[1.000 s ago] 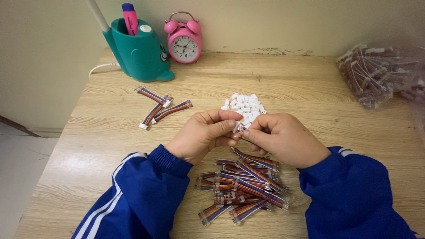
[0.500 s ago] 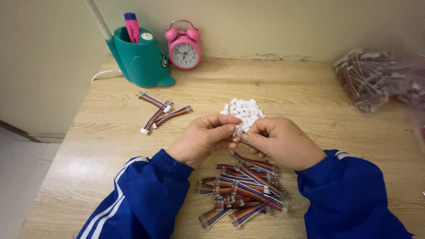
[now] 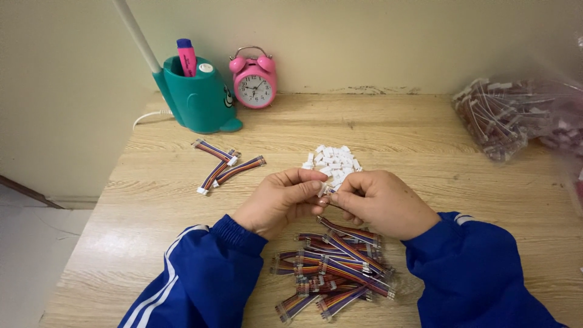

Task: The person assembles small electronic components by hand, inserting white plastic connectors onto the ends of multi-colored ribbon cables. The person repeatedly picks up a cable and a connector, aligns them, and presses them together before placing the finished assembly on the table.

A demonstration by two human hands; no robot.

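Holding nearly the same pose as half a second ago, you have only drawn the hands slightly nearer. Your left hand (image 3: pixel 280 203) and right hand (image 3: pixel 381 203) meet fingertip to fingertip, pinching a small white connector (image 3: pixel 325 191) above the rainbow ribbon cables (image 3: pixel 334 267). Behind lies the pile of white connectors (image 3: pixel 333 161). At far right sits a clear plastic bag (image 3: pixel 516 115), crumpled, full of reddish cables.

Left hand (image 3: pixel 280 203) and right hand (image 3: pixel 381 203) pinch small connector (image 3: pixel 325 191) together above ribbon cable pile (image 3: pixel 331 267); white connector heap (image 3: pixel 332 161) behind.
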